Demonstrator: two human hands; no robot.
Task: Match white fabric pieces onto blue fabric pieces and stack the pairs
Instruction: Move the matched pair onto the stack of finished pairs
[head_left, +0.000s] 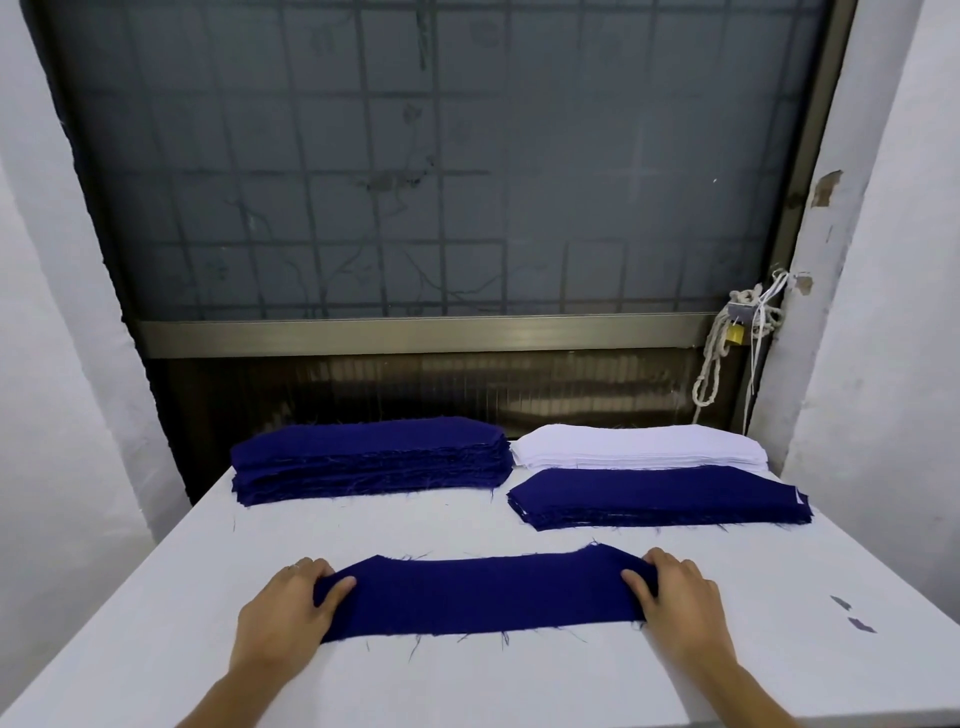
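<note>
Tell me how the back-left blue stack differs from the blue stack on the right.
The left blue stack is taller; the right blue stack is thinner. White slivers peek from the right blue stack's corners; the left blue stack shows only blue. Both are dark blue cloth with frayed edges.

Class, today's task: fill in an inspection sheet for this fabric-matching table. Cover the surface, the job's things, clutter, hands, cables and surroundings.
Surface: white table, flat.
Job's things: one blue piece lies flat near the front. The left blue stack is at the back and the white stack at back right. The right blue stack sits just in front of the white stack, with white showing at its corners.
Clutter: two small dark scraps at the right.
Hands: left hand and right hand each grip one end of the blue piece.
Cables: nothing seen.
Surroundings: barred window; rope and padlock at its right frame; white walls on both sides.
</note>
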